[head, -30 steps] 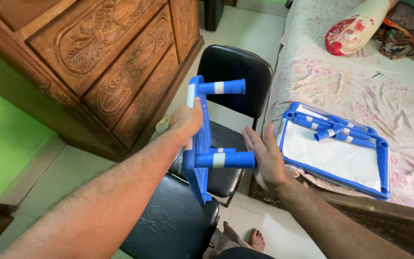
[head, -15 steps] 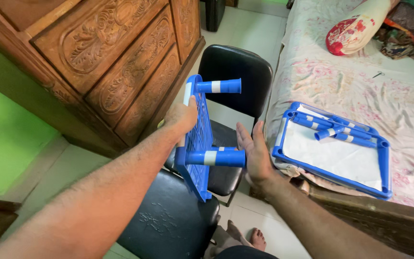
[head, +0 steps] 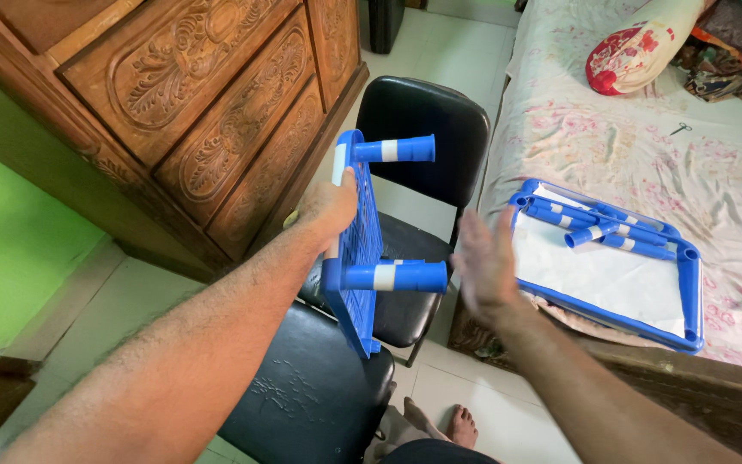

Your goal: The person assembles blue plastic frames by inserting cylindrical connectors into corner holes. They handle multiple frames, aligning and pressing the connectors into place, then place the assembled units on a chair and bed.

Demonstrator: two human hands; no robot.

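- My left hand (head: 330, 209) is clamped on the rim of a blue shelf (head: 355, 249), fingers wrapped over its edge, holding it upright on its side above the front chair (head: 315, 387).
- The shelf is a plastic lattice panel, seen nearly edge-on, tilted a little so its lower corner points down toward the chair seat.
- Two blue legs with white bands stick out of the shelf toward my right: the top leg (head: 395, 149) near the upper corner, the lower leg (head: 395, 276) near the bottom.
- My right hand (head: 484, 265) is open, palm flat and fingers spread, held just beside the free end of the lower leg; I cannot tell whether it touches the leg. It holds nothing.
- The hands are apart, with the lower leg between them.
- A second black chair (head: 422, 129) stands behind the shelf, its backrest just behind the top leg.
- On my right, a bed (head: 620, 137) with a floral sheet carries a second shelf (head: 689, 292) lying flat near its edge, with a white sheet inside it.
- Loose blue tubes (head: 599, 225) lie in a pile on that second shelf, along its far side.
- A red patterned pillow (head: 633, 56) sits at the far end of the bed.
- A carved wooden cabinet (head: 191, 103) fills the left, well apart from my hands.
- My bare foot (head: 461, 423) shows on the tiled floor below.
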